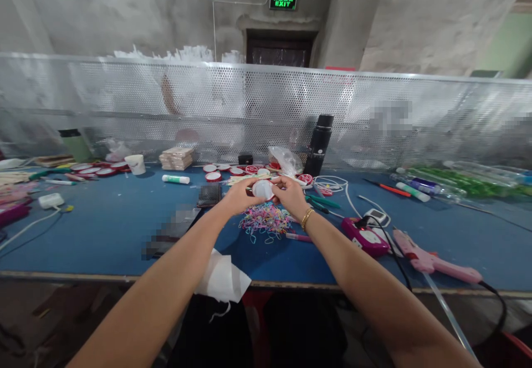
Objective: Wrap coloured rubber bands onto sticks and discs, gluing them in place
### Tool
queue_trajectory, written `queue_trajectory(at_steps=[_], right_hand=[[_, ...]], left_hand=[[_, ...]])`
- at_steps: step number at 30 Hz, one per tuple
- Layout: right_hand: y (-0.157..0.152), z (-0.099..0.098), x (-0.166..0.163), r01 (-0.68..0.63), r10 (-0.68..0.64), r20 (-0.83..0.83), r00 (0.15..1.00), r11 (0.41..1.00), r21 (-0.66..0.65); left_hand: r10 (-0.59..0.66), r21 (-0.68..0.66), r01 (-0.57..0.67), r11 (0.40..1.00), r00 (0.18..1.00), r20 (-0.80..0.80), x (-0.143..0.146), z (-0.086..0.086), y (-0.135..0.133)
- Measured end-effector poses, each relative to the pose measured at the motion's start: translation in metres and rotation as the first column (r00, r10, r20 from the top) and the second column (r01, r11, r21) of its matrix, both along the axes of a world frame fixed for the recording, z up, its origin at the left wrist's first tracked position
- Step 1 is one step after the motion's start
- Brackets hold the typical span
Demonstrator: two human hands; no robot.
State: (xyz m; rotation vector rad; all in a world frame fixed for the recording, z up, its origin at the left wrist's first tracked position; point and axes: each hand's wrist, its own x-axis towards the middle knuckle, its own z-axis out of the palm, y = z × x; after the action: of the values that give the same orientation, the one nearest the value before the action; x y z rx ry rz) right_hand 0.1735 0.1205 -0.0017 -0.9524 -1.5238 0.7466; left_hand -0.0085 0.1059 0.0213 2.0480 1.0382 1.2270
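Observation:
Both my hands meet above the blue table, closed round a small round white disc with a red rim. My left hand grips its left side and my right hand, with a gold bracelet at the wrist, pinches its right side. Just below the hands lies a heap of small pastel rubber bands. More red-and-white discs lie in a row behind the hands.
A pink glue gun and a magenta device with cables lie right. A black flask stands behind. A white cloth hangs over the front edge. A glue stick, paper cup and perforated metal screen sit farther back.

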Motion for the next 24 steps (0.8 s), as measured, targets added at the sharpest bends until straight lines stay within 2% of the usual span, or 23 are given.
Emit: queue_trajectory(at_steps=[3, 6, 9, 12, 14, 16, 20, 24], right_hand=[[-0.001, 0.001, -0.001, -0.014, 0.012, 0.029, 1.000, 0.999, 0.047], [-0.002, 0.001, -0.003, -0.081, 0.079, 0.027, 0.996, 0.995, 0.056], [-0.001, 0.000, -0.002, -0.111, 0.111, 0.040, 0.993, 0.994, 0.015], [0.002, -0.001, 0.004, -0.024, 0.011, 0.199, 0.980, 0.998, 0.061], [0.004, -0.001, 0.008, 0.008, -0.062, 0.371, 0.926, 0.990, 0.143], [0.004, -0.002, 0.009, -0.016, -0.079, 0.504, 0.860, 0.983, 0.183], [0.000, -0.006, 0.001, -0.098, -0.041, 0.625, 0.780, 0.977, 0.187], [-0.001, -0.010, -0.012, -0.154, -0.066, 0.727, 0.683, 0.961, 0.231]], left_hand=[[0.144, -0.242, -0.101, 0.965, 0.976, 0.166, 0.003, 0.002, -0.003], [0.244, -0.347, -0.165, 0.923, 0.949, 0.198, 0.003, 0.005, -0.005], [0.312, -0.375, -0.206, 0.904, 0.917, 0.248, 0.002, 0.008, -0.005], [0.372, -0.395, -0.224, 0.891, 0.860, 0.350, 0.002, 0.012, -0.005], [0.379, -0.391, -0.225, 0.892, 0.845, 0.377, 0.003, 0.012, -0.005], [0.372, -0.391, -0.220, 0.894, 0.850, 0.372, 0.003, 0.013, -0.005], [0.360, -0.385, -0.208, 0.899, 0.851, 0.382, 0.004, 0.012, -0.006], [0.372, -0.336, -0.240, 0.911, 0.830, 0.415, 0.003, 0.008, -0.004]])
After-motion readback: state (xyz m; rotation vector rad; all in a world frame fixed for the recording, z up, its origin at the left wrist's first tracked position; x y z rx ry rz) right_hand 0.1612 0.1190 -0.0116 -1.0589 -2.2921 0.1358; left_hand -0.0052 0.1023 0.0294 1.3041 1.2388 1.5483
